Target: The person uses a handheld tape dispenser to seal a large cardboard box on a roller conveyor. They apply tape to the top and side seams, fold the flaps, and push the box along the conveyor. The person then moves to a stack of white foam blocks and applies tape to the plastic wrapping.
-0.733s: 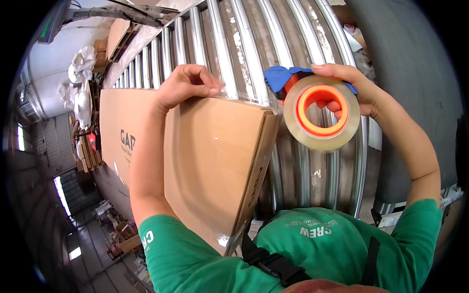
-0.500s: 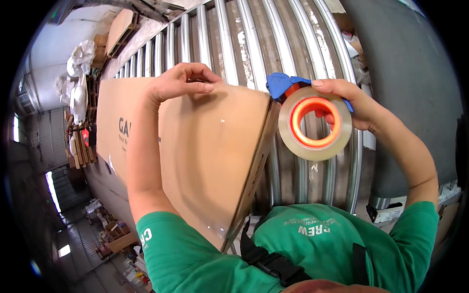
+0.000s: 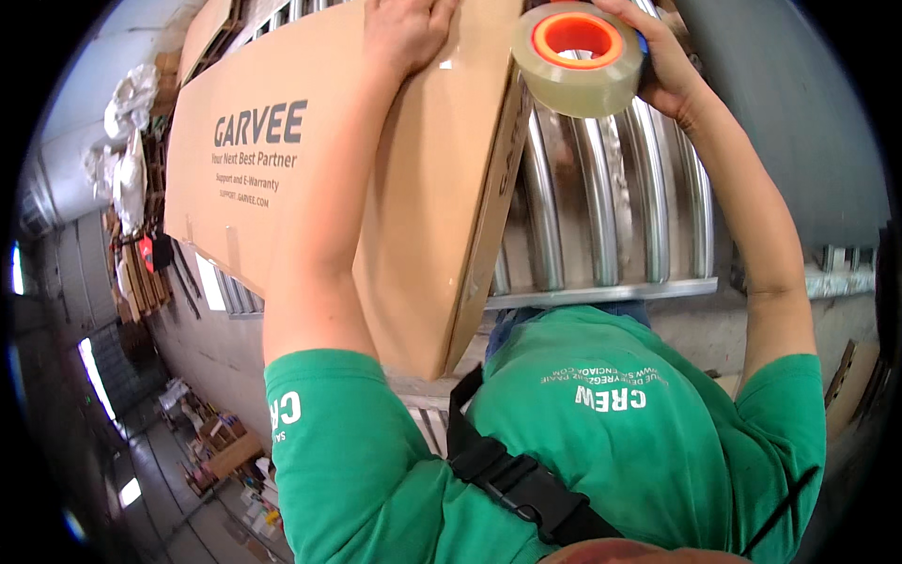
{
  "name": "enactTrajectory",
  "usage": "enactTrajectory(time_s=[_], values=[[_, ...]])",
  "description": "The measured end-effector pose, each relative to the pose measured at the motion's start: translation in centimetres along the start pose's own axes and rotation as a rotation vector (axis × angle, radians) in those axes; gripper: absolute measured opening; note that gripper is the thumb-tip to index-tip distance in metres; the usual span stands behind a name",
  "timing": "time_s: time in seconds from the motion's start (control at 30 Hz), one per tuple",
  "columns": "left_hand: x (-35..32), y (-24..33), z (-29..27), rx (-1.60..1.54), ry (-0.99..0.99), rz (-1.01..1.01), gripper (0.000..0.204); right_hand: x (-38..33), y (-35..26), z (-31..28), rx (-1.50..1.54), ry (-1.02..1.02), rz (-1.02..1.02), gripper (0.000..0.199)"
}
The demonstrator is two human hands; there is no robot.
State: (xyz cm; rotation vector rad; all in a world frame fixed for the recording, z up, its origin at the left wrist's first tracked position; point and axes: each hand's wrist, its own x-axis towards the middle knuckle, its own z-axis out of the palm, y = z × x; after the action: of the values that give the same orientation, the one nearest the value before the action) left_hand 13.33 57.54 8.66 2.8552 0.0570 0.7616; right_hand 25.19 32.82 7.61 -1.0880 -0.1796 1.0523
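A large brown cardboard box (image 3: 432,216) with dark print stands in front of me, leaning across the rollers. Against its upper part lies my left hand (image 3: 409,33), knuckles up and fingers apart; the fingertips are cut off by the top of the view. To the right, my right hand (image 3: 662,61) grips a tape dispenser (image 3: 644,42), of which only a bit of blue shows. The dispenser carries a thick roll of clear tape (image 3: 583,92) on an orange core, close beside the box's right edge. Whether tape runs from it onto the box cannot be seen.
Metal conveyor rollers (image 3: 601,207) run beneath and right of the box, ending at a metal rail (image 3: 611,293) near my waist. A dark grey surface (image 3: 799,141) stands at right. Far left are stacked pallets (image 3: 136,277) and white plastic wrapping (image 3: 132,103).
Both hands, with the tape dispenser, have moved up toward the top of the view. The tape roll has tilted, showing more of its side. More of the box's printed face shows.
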Motion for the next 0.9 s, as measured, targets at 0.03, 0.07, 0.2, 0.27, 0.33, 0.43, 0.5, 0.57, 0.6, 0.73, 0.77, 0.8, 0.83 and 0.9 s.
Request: enactTrajectory(time_s=[0.03, 0.07, 0.2, 0.27, 0.33, 0.43, 0.5, 0.57, 0.6, 0.73, 0.77, 0.8, 0.83, 0.9], values=[[-0.5, -0.1, -0.3, 0.063, 0.032, 0.020, 0.027, -1.2, 1.0, 1.1, 0.058, -0.003, -0.013, 0.043], [-1.2, -0.7, -0.1, 0.118, 0.064, 0.038, 0.027, -2.6, 2.6, 2.2, 0.018, -0.072, -0.061, 0.040], [-4.0, -1.0, -2.2, 0.270, -0.042, -0.116, 0.029, -15.1, 10.1, 10.1, -0.309, -0.025, -0.169, 0.047], [-7.4, 1.9, -3.3, 0.108, -0.272, -0.105, 0.030, -19.3, 12.9, 12.6, -0.256, 0.098, -0.125, 0.043], [-16.0, 5.3, -8.8, -0.138, -0.372, 0.193, 0.042, -21.6, 14.1, 13.7, -0.337, 0.139, -0.142, 0.043], [-26.5, 5.8, -15.2, 0.160, -0.214, 0.287, 0.042, -20.5, 14.3, 13.3, -0.352, 0.055, -0.147, 0.053], [-27.6, 5.8, -16.1, 0.044, -0.155, 0.189, 0.039, -20.2, 14.3, 13.8, -0.418, 0.091, -0.134, 0.053], [-28.4, 5.6, -16.7, 0.067, -0.136, 0.184, 0.037, -21.5, 16.2, 15.8, -0.383, 0.046, -0.112, 0.050], [-29.0, 5.4, -16.9, 0.078, -0.130, 0.183, 0.036, -23.1, 17.1, 17.2, -0.357, 0.005, -0.121, 0.052], [-30.2, 4.7, -17.3, 0.110, -0.120, 0.168, 0.035, -30.3, 25.0, 21.2, -0.289, -0.020, -0.121, 0.050], [-30.4, 4.6, -17.2, 0.121, -0.118, 0.168, 0.036, -32.3, 26.5, 22.9, -0.270, -0.050, -0.116, 0.053], [-30.4, 4.6, -17.5, 0.136, -0.112, 0.174, 0.036, -33.1, 30.2, 23.7, -0.267, -0.017, -0.207, 0.054], [-30.6, 4.3, -17.5, 0.123, -0.116, 0.164, 0.036, -34.3, 31.7, 25.4, -0.271, -0.066, -0.109, 0.054], [-30.5, 4.1, -17.2, 0.099, -0.118, 0.148, 0.038, -35.7, 35.4, 28.0, -0.324, -0.050, -0.059, 0.067]])
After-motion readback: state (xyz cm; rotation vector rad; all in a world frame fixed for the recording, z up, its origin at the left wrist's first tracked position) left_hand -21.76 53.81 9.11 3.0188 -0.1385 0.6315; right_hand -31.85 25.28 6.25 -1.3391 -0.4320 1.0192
